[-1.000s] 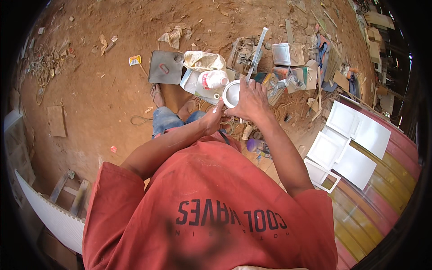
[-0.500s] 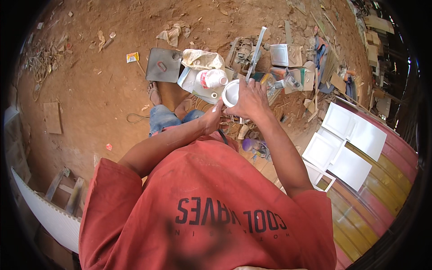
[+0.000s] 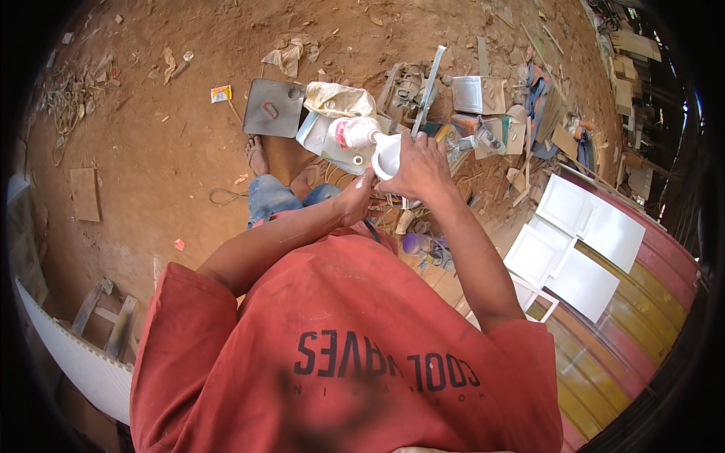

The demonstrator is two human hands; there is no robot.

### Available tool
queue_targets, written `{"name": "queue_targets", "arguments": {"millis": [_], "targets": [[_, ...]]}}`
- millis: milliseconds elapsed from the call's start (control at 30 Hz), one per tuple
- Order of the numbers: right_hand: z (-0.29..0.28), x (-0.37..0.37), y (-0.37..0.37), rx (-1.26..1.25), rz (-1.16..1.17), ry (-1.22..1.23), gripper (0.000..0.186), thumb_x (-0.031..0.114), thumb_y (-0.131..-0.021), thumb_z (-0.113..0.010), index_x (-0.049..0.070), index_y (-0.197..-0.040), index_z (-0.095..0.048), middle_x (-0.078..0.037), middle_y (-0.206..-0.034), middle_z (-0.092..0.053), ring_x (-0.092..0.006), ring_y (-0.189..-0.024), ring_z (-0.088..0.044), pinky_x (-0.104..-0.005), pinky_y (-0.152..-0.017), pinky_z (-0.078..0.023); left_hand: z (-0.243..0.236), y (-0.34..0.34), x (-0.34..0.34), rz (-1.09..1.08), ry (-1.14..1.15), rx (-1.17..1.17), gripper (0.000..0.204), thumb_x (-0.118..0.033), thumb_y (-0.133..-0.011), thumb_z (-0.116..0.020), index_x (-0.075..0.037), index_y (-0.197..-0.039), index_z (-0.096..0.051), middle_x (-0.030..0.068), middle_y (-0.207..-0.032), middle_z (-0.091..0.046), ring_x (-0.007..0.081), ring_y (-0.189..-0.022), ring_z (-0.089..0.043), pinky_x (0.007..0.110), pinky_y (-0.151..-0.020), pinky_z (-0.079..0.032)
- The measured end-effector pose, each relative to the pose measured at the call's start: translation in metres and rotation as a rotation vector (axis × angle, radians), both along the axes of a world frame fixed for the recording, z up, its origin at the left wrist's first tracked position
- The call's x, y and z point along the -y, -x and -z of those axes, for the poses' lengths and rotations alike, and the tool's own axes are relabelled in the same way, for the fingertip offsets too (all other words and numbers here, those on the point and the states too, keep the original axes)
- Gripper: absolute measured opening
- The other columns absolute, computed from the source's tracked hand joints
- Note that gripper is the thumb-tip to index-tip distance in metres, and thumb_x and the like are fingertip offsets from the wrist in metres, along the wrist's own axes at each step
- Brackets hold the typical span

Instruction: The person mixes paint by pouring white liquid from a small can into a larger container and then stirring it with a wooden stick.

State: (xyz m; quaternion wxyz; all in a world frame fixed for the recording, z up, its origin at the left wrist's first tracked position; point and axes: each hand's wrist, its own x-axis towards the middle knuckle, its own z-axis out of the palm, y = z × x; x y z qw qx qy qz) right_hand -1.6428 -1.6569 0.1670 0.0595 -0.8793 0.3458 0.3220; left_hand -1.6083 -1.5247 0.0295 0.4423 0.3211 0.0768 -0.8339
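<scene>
My right hand (image 3: 423,167) is wrapped round the right side of a white cup (image 3: 383,162), its fingers over the rim. My left hand (image 3: 356,198) is closed at the cup's lower left edge, with a white smear on the skin; most of its fingers are hidden. Just left of the cup is a white plastic bottle (image 3: 352,132) with a red label. A white shape bridges the bottle's neck and the cup's rim; whether it is liquid I cannot tell. A pale, stained cloth-like bundle (image 3: 340,100) lies beyond the bottle.
A grey metal sheet (image 3: 273,109) lies left of the bottle. Past my right hand, a metal strip (image 3: 430,89) points away, near a square tin (image 3: 479,95) and scattered scrap. White panels (image 3: 583,283) rest on corrugated sheeting (image 3: 642,332) at the right. Brown dirt ground (image 3: 166,158) spreads leftward.
A white shape now spans the gap between the bottle's neck and the cup. Both hands stay in place on the cup; the view has shifted slightly.
</scene>
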Motion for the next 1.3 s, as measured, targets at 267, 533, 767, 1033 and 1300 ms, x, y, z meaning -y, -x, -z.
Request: {"name": "queue_targets", "arguments": {"millis": [267,533,767,1033,1300], "targets": [[-0.001,0.0,-0.001,-0.015,-0.004,-0.006,0.109,0.056,-0.052,-0.091,-0.009,-0.132,-0.053,-0.027,-0.123,-0.06,-0.0387,-0.116,-0.058,-0.0463,-0.099,-0.042,0.0,-0.002,0.0,0.019,0.014,-0.014,0.06,-0.07,-0.103,-0.027,-0.027,-0.138,-0.049,-0.0066,-0.122,-0.057,0.0163,-0.101,-0.051,0.044,-0.089,-0.046],[-0.002,0.001,0.0,-0.045,-0.012,-0.002,0.112,0.056,-0.054,-0.09,-0.01,-0.135,-0.05,-0.034,-0.135,-0.055,-0.0415,-0.122,-0.057,-0.0471,-0.104,-0.041,-0.011,-0.005,-0.002,0.007,-0.005,-0.02,0.058,-0.067,-0.104,-0.031,-0.026,-0.143,-0.047,-0.0046,-0.132,-0.056,0.0189,-0.108,-0.054,0.047,-0.095,-0.046],[-0.007,0.001,-0.003,-0.041,-0.006,-0.018,0.112,0.056,-0.055,-0.09,-0.01,-0.135,-0.05,-0.033,-0.134,-0.055,-0.0417,-0.121,-0.057,-0.0466,-0.103,-0.042,-0.013,-0.005,-0.004,-0.013,-0.002,-0.044,0.058,-0.066,-0.104,-0.032,-0.025,-0.142,-0.047,-0.0034,-0.133,-0.056,0.0198,-0.107,-0.054,0.05,-0.096,-0.045],[-0.012,0.0,-0.004,-0.067,0.0,-0.022,0.11,0.057,-0.055,-0.09,-0.009,-0.135,-0.051,-0.03,-0.131,-0.056,-0.0402,-0.119,-0.057,-0.0459,-0.102,-0.042,-0.016,-0.005,-0.004,0.003,-0.018,-0.049,0.056,-0.065,-0.104,-0.033,-0.026,-0.14,-0.048,-0.0038,-0.132,-0.056,0.0196,-0.107,-0.053,0.049,-0.095,-0.045],[-0.015,-0.001,-0.006,-0.073,-0.008,-0.01,0.109,0.059,-0.055,-0.09,-0.009,-0.132,-0.053,-0.028,-0.129,-0.058,-0.0391,-0.118,-0.058,-0.045,-0.101,-0.043,-0.017,-0.005,-0.004,0.001,0.011,-0.075,0.054,-0.062,-0.106,-0.029,-0.025,-0.14,-0.047,-0.0035,-0.13,-0.058,0.0184,-0.108,-0.057,0.046,-0.093,-0.047]]}}
